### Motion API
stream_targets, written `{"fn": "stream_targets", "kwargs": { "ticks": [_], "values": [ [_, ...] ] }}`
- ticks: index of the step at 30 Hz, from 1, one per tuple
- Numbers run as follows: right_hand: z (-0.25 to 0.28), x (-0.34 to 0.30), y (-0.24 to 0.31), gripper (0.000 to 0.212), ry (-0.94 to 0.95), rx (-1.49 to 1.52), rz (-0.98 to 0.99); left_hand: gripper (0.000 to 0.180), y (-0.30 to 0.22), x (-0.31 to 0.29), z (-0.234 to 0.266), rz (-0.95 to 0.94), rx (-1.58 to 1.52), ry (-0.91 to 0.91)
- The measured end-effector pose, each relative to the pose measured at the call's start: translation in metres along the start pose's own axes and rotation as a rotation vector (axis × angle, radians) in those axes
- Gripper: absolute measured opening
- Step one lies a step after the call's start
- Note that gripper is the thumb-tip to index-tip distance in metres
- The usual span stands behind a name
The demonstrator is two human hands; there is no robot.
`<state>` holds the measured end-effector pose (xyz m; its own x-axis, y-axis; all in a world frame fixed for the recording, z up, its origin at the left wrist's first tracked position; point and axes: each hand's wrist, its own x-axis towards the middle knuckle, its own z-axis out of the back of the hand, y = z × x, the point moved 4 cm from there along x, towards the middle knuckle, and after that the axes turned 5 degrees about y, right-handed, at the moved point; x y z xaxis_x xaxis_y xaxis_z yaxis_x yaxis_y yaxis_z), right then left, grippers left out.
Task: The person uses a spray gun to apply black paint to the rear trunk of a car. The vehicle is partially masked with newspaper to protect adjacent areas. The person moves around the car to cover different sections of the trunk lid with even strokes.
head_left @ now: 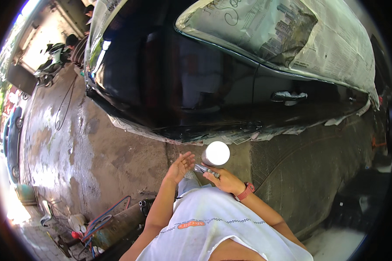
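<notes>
My right hand (220,177) grips a metal spray gun (206,169) topped by a round white cup (217,153), held in front of my chest. A red band sits on that wrist (247,191). My left hand (180,167) is open with fingers spread, just left of the gun's nozzle and not touching it. Ahead stands a glossy black car (196,82). Its windows are masked with newspaper (292,35), and its door handle (288,96) is wrapped.
Newspaper strips (231,137) line the car's lower edge. Wet, stained concrete floor (74,148) stretches left. Red and blue hoses (109,215), a metal cylinder (117,224) and clutter lie at lower left. A motorcycle and a person (59,54) are at far upper left.
</notes>
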<state>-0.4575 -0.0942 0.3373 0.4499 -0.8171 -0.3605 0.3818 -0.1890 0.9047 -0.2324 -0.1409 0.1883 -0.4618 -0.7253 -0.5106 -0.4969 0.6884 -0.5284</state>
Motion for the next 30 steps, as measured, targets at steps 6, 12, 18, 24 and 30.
{"fn": "stream_targets", "kwargs": {
  "ticks": [6,12,18,24,30],
  "values": [
    [0.032,-0.050,-0.035,0.052,-0.009,0.138,-0.067,0.061,0.053,0.006,-0.047,0.023,0.047,0.051],
    [0.054,-0.073,-0.063,0.051,0.131,0.174,-0.116,0.061,0.085,-0.005,-0.063,0.000,0.057,-0.026],
    [0.065,-0.091,-0.074,0.049,0.166,0.167,-0.020,0.063,0.128,-0.019,-0.044,-0.057,0.000,-0.146],
    [0.074,-0.089,-0.088,0.046,0.096,0.110,0.080,0.064,0.182,-0.051,0.000,0.058,0.278,-0.434],
    [0.093,-0.077,-0.063,0.049,0.008,0.122,0.194,0.055,0.272,-0.148,0.096,0.463,1.328,-0.587]
  ]
}}
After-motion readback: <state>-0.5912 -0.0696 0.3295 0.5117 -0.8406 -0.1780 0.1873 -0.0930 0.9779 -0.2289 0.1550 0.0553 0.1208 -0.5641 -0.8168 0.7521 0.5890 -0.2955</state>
